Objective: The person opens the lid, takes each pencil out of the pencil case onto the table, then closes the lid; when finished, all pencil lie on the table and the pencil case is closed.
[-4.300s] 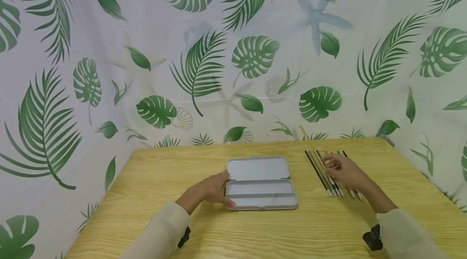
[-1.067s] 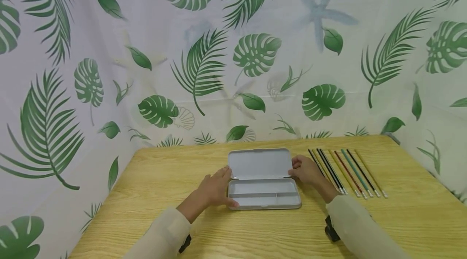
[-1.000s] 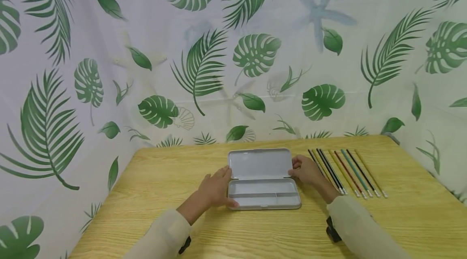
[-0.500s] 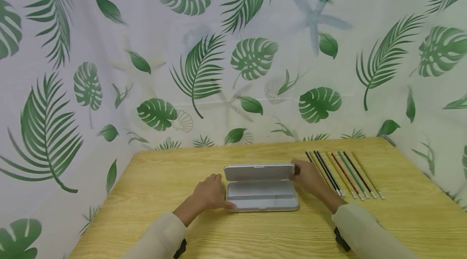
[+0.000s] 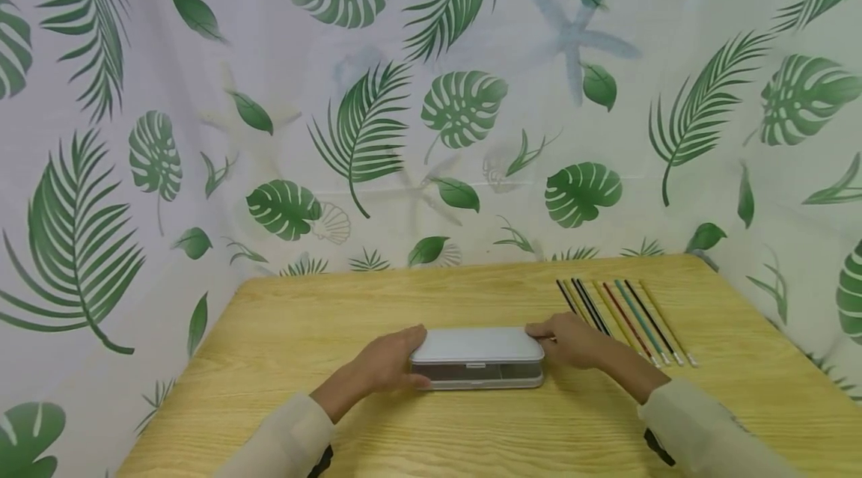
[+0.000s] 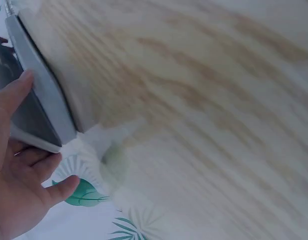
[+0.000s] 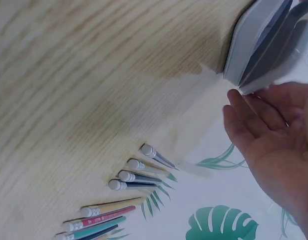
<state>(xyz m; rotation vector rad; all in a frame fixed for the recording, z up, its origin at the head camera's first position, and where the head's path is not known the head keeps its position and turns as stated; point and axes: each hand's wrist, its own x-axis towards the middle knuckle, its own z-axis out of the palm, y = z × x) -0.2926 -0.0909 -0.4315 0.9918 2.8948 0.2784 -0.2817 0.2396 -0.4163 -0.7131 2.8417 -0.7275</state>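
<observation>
A pale grey pencil case [image 5: 477,347] lies on the table with its lid tilted down over the base, a gap showing along the front. My left hand [image 5: 385,362] holds its left end, thumb at the base's front rim and fingers behind. In the left wrist view that thumb [image 6: 21,87] touches the rim, the other fingers loosely bent. My right hand [image 5: 574,339] pinches the lid's right back corner. In the right wrist view several fingers of the right hand [image 7: 278,135] extend past the case's end [image 7: 238,65]; the thumb is hidden there.
Several pencils [image 5: 633,317] with white erasers, coloured black, yellow, red and teal, lie side by side on the right of the wooden table [image 5: 323,295]. My right forearm passes by their eraser ends. A leaf-patterned cloth [image 5: 404,126] hangs behind the table.
My right hand has gone from the pencils to the case lid and swung it from fully raised down toward the base. My left hand stays at the case's left end.
</observation>
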